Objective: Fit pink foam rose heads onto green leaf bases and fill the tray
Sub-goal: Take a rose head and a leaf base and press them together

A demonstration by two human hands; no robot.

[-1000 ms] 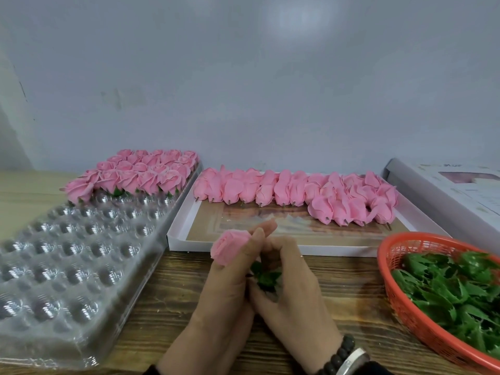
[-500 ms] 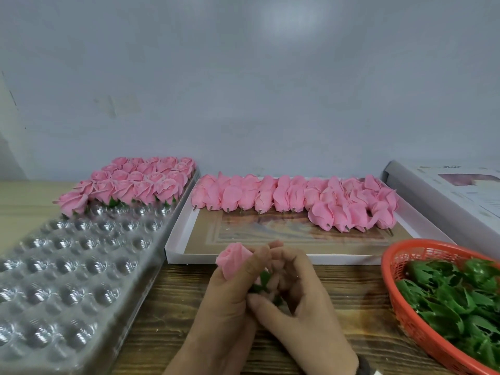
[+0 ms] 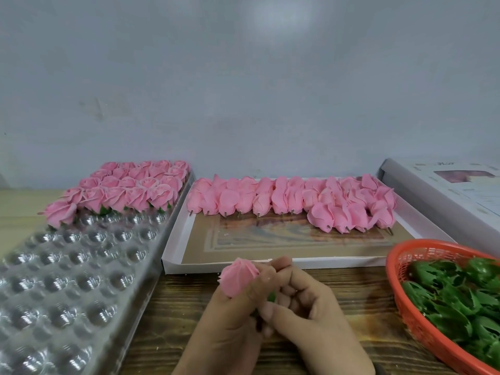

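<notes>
Since a second ago the pink foam rose head (image 3: 238, 277) has turned more upright in the fingers, and the green leaf base (image 3: 271, 296), plain to see then, is now nearly swallowed between the two hands, only a sliver showing. Her left hand (image 3: 232, 320) curls round the rose from below and behind, thumb side against the petals; the right hand (image 3: 311, 315) is curled too, fingertips pinching in at the leaf base just beside the rose's foot.

Both hands hover over a dark wood-grain tabletop (image 3: 351, 290), at its near edge. Just beyond them lies a shallow white cardboard box lid (image 3: 176, 255) with loose pink rose heads on pins (image 3: 292, 201) ranked along its far side. Left of it, touching, sits the clear plastic dimpled tray (image 3: 75, 280), its far rows filled with finished pink roses (image 3: 130, 188), the near cups bare. To the right an orange mesh plastic basket (image 3: 400, 269) holds a heap of green leaf bases (image 3: 460, 301). Behind that a white printed box (image 3: 446, 190) leans toward the plain grey wall (image 3: 243, 77). Bare wood shows between lid, tray and basket, where the hands work.
</notes>
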